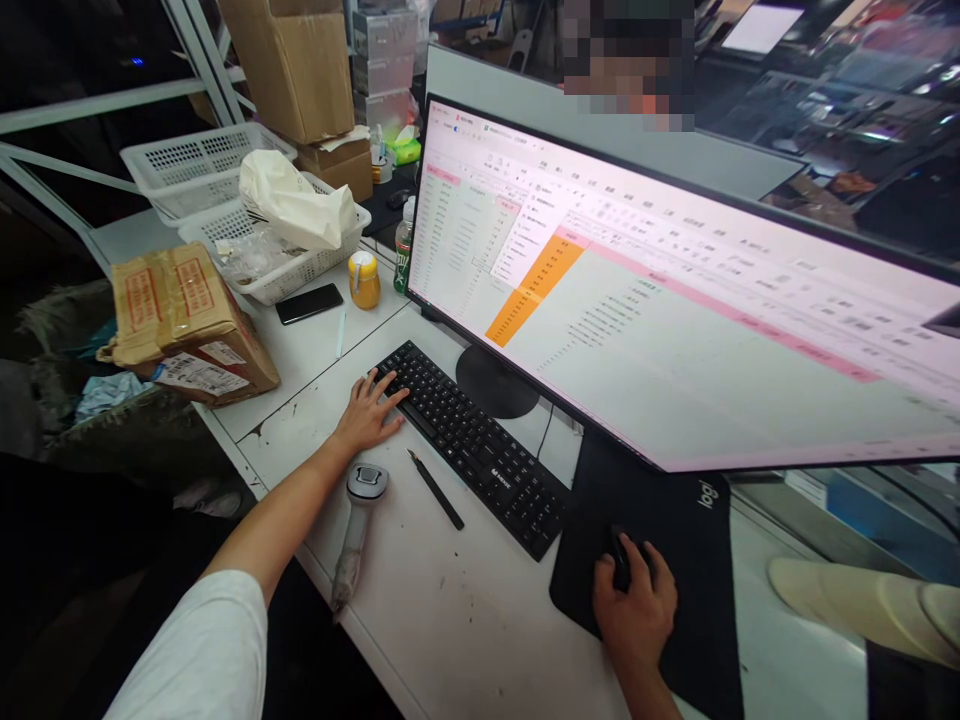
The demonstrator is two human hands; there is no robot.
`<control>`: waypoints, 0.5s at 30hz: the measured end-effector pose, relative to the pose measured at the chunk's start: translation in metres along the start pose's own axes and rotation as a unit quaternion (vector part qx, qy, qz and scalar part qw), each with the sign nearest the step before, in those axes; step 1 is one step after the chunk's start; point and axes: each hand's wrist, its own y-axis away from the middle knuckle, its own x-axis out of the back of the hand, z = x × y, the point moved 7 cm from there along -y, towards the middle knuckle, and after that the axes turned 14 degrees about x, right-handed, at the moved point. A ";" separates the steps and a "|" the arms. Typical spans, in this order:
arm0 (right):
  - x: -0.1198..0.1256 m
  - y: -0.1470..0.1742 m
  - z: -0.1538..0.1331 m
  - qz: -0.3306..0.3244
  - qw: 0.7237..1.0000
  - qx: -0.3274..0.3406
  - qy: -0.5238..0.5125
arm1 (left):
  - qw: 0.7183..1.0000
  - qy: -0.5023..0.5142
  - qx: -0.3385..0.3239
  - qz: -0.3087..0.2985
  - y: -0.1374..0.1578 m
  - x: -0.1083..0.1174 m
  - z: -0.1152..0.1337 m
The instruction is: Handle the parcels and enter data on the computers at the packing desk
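My left hand (367,412) rests with spread fingers on the left end of a black keyboard (480,450). On a black mouse pad (697,570), my right hand (637,595) is wrapped over a dark computer mouse (619,560), most of which it covers. Behind the keyboard stands a wide monitor (675,330) showing a spreadsheet with pink and orange cells and a drop-down menu. A black pen (436,489) lies in front of the keyboard. Near my left forearm is a grey handheld barcode scanner (360,520), lying on the white table (480,610).
At the left are a taped cardboard box (187,325), white plastic baskets (300,260), a phone (309,304), a yellow-orange jar (364,280) and a green-labelled bottle (403,245). A pale roll-like object (862,600) lies at the right. Beyond the monitor is another person (630,60).
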 end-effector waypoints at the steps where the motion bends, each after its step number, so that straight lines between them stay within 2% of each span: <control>1: 0.000 0.000 0.000 0.000 1.000 -0.002 0.002 | 1.000 -0.001 0.000 0.000 0.000 0.000 0.000; 15: 0.000 -0.004 0.001 -0.016 1.000 -0.014 0.008 | 1.000 0.014 0.002 0.022 0.000 0.001 -0.001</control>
